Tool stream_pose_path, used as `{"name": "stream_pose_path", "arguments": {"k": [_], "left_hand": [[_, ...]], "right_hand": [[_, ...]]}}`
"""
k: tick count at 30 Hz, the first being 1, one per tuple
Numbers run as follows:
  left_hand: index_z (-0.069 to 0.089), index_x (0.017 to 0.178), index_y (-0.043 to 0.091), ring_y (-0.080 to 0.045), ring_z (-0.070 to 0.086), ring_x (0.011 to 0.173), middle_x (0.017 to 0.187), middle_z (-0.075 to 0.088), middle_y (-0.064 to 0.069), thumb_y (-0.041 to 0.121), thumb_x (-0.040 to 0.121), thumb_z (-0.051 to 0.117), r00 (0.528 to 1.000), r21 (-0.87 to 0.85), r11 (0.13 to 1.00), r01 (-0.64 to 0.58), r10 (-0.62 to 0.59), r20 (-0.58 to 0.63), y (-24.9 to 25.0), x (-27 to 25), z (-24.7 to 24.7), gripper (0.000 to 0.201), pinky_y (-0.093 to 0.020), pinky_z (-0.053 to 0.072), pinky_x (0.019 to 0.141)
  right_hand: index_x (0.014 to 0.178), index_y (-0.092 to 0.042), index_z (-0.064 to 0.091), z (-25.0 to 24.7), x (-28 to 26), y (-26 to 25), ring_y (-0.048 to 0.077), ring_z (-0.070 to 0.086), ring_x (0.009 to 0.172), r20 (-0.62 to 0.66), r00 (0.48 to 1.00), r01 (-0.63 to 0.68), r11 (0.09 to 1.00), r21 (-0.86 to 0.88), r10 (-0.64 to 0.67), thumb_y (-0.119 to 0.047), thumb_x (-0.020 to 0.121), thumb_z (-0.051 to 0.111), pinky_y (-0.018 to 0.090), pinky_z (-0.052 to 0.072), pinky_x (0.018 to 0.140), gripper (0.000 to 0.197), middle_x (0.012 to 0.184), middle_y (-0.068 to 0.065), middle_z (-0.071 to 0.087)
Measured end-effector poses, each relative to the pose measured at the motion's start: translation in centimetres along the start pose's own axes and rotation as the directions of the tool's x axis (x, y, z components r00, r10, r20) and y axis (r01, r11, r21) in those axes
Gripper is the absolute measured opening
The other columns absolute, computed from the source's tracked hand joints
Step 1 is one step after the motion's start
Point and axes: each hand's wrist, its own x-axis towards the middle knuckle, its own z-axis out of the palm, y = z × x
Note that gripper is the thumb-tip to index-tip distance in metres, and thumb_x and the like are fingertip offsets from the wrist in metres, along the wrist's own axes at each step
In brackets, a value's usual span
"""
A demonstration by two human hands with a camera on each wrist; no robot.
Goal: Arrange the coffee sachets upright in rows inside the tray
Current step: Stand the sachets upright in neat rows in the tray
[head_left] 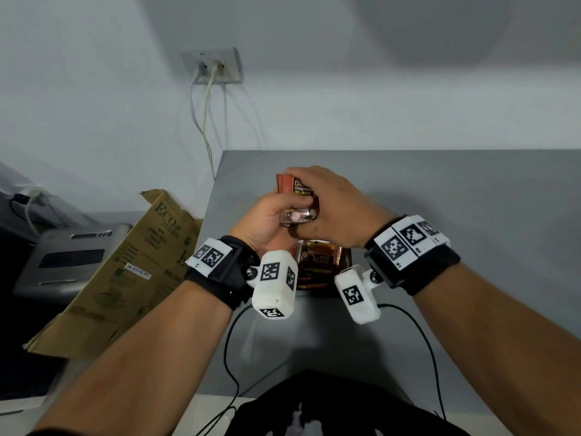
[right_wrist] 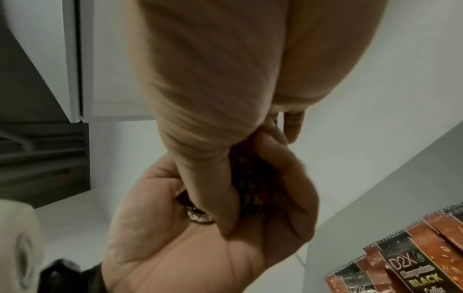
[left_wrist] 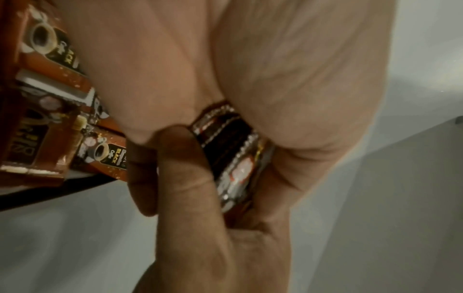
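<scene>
While both hands clasp it, sachet bundle (head_left: 298,196) above tray (head_left: 320,286), left grip (head_left: 267,220), right grip (head_left: 333,206).

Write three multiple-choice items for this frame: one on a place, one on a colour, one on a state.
1. Where is the cardboard box?
A. left of the table
B. on the table
C. in the tray

2. What colour is the table?
A. red
B. grey
C. green

3. How is the bundle of sachets held?
A. lying loose
B. left hand alone
C. both hands

Answers:
1 A, it leans beyond the table's left edge.
2 B, its bare top is grey.
3 C, the right hand and left hand both grip it.
</scene>
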Motion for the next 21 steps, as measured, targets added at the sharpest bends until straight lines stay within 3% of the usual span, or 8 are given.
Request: {"name": "stream_pose_path", "arguments": {"k": [2, 6, 9, 12, 14, 16, 18, 21], "left_hand": [[0.074, 0.086, 0.006, -0.027, 0.067, 0.086, 0.089, 0.070, -0.014, 0.002, 0.079, 0.053, 1.000, -0.025, 1.000, 0.000, 0.001, 0.031, 0.0, -0.3, -0.1, 0.022, -0.040, 0.053, 0.082], [0.076, 0.078, 0.009, -0.023, 0.071, 0.079, 0.081, 0.072, -0.011, 0.000, 0.079, 0.055, 0.999, 0.000, 1.000, -0.001, 0.001, 0.042, 0.0, -0.4, 0.0, 0.023, -0.034, 0.058, 0.073], [0.068, 0.090, 0.004, -0.025, 0.068, 0.076, 0.080, 0.068, -0.014, -0.002, 0.069, 0.057, 0.998, 0.077, 0.997, -0.008, 0.014, -0.068, 0.3, -0.1, 0.0, 0.025, -0.033, 0.057, 0.067], [0.057, 0.126, 0.006, -0.026, 0.066, 0.070, 0.085, 0.066, -0.017, -0.008, 0.069, 0.053, 0.993, 0.111, 0.993, -0.041, 0.053, -0.108, 1.6, 0.0, -1.0, 0.058, -0.033, 0.057, 0.060], [0.054, 0.134, 0.013, -0.026, 0.066, 0.069, 0.088, 0.065, -0.018, -0.012, 0.073, 0.050, 0.992, 0.134, 0.990, -0.049, 0.064, -0.107, 2.6, 0.0, -2.1, 0.067, -0.034, 0.056, 0.059], [0.061, 0.125, 0.013, -0.026, 0.065, 0.067, 0.088, 0.065, -0.017, -0.014, 0.076, 0.051, 0.992, 0.284, 0.959, -0.006, 0.041, -0.116, 3.3, 0.0, -3.3, 0.057, -0.034, 0.056, 0.062], [0.065, 0.110, 0.011, -0.025, 0.062, 0.067, 0.087, 0.065, -0.016, -0.017, 0.079, 0.050, 0.988, 0.527, 0.847, 0.068, 0.017, -0.154, 3.5, 0.3, -4.5, 0.045, -0.032, 0.053, 0.061], [0.067, 0.102, 0.013, -0.019, 0.061, 0.074, 0.091, 0.067, -0.007, -0.014, 0.080, 0.054, 0.974, 0.860, 0.465, 0.211, -0.029, -0.224, 3.0, 0.7, -5.4, 0.037, -0.029, 0.050, 0.062]], "right_hand": [[0.142, -0.023, 0.045, 0.3, -0.1, 0.0, 0.012, 0.048, 0.115, 0.007, 0.999, 0.035, 0.999, 0.031, -0.036, -0.025, 0.067, 0.083, 0.025, 0.039, 0.095, 0.084, 0.124, -0.005, 0.053], [0.140, -0.024, 0.046, 0.6, -0.1, 0.0, 0.008, 0.047, 0.115, -0.002, 0.999, 0.052, 0.997, 0.057, -0.052, -0.029, 0.064, 0.085, 0.027, 0.041, 0.098, 0.086, 0.125, -0.008, 0.050], [0.145, -0.024, 0.039, 0.3, 0.0, -0.2, 0.010, 0.042, 0.124, 0.033, 0.999, 0.035, 0.998, 0.051, -0.036, -0.034, 0.065, 0.088, 0.029, 0.037, 0.106, 0.094, 0.135, -0.007, 0.047], [0.151, -0.030, 0.031, -0.5, -0.3, 0.1, 0.005, 0.037, 0.131, 0.022, 0.997, -0.074, 0.980, 0.183, 0.072, -0.046, 0.067, 0.087, 0.028, 0.033, 0.109, 0.102, 0.142, -0.016, 0.039], [0.150, -0.031, 0.034, -0.8, -0.3, 0.9, 0.005, 0.044, 0.126, -0.013, 0.989, -0.139, 0.966, 0.219, 0.145, -0.049, 0.074, 0.081, 0.029, 0.039, 0.104, 0.091, 0.142, -0.015, 0.044], [0.143, -0.028, 0.046, -0.7, -0.3, 1.9, 0.005, 0.052, 0.116, -0.020, 0.980, -0.189, 0.962, 0.195, 0.196, -0.039, 0.085, 0.072, 0.029, 0.046, 0.099, 0.065, 0.130, -0.013, 0.053], [0.133, -0.021, 0.057, -0.3, -0.2, 2.9, 0.007, 0.058, 0.108, 0.004, 0.968, -0.250, 0.958, 0.142, 0.252, -0.023, 0.091, 0.063, 0.028, 0.049, 0.098, 0.043, 0.119, -0.010, 0.060], [0.127, -0.018, 0.061, 1.0, 0.0, 4.3, 0.013, 0.062, 0.106, 0.150, 0.931, -0.338, 0.941, 0.000, 0.334, -0.020, 0.091, 0.060, 0.029, 0.051, 0.095, 0.036, 0.120, -0.002, 0.066]]}}
